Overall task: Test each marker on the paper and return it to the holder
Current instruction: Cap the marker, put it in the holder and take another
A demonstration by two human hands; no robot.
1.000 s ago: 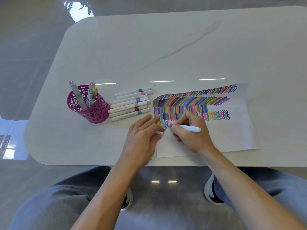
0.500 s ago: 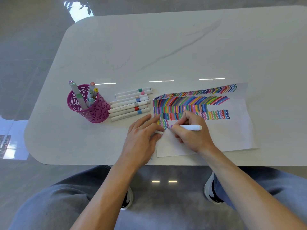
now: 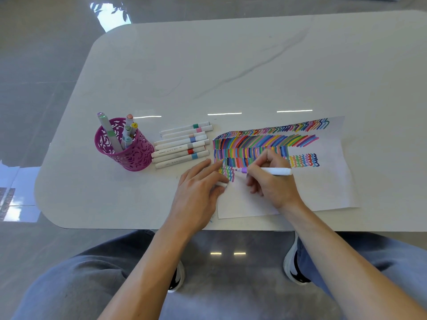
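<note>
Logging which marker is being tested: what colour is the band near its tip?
Purple band on the marker in the right hand; head view shows it best.

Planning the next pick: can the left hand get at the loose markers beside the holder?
Probably yes: the left hand rests close to the loose markers, nothing between, though it seems to pinch a white cap.

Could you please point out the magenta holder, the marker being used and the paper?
magenta holder (image 3: 136, 155): head view, on its patterned front wall.
purple marker (image 3: 277, 171): head view, on its white barrel, past the fingers.
paper (image 3: 328, 188): head view, on a blank part toward its right edge.
</note>
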